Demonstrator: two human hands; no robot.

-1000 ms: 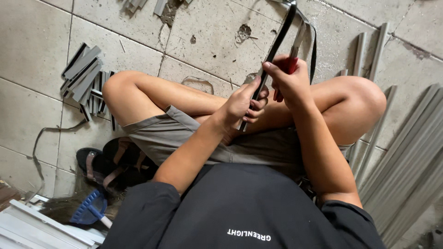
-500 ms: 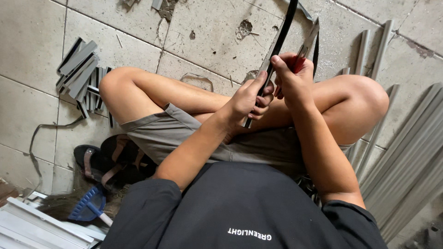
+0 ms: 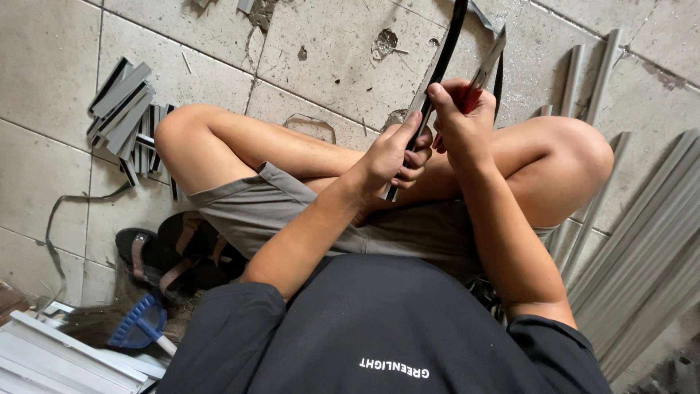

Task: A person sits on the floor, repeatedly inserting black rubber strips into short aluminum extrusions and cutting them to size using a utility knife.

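Your left hand (image 3: 390, 157) grips the black strip (image 3: 437, 76) above your crossed legs; your right hand (image 3: 459, 120) clamps a red-handled tool (image 3: 477, 80) beside it. Grey metal offcuts (image 3: 120, 117) sit at the tiled floor's (image 3: 44, 58) left edge, sandals (image 3: 168, 248) near your knee.

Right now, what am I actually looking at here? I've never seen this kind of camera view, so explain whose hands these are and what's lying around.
There is one picture, from a camera on the person's head, looking down. The person sits cross-legged on a tiled floor. No machine: two bare hands. The left hand closes around a long metal strip with black rubber edging. The right hand closes around a red-handled tool beside the strip; its type is unclear. On the floor lie short grey metal offcuts at left, long grey metal profiles at right, dark sandals and a blue brush.
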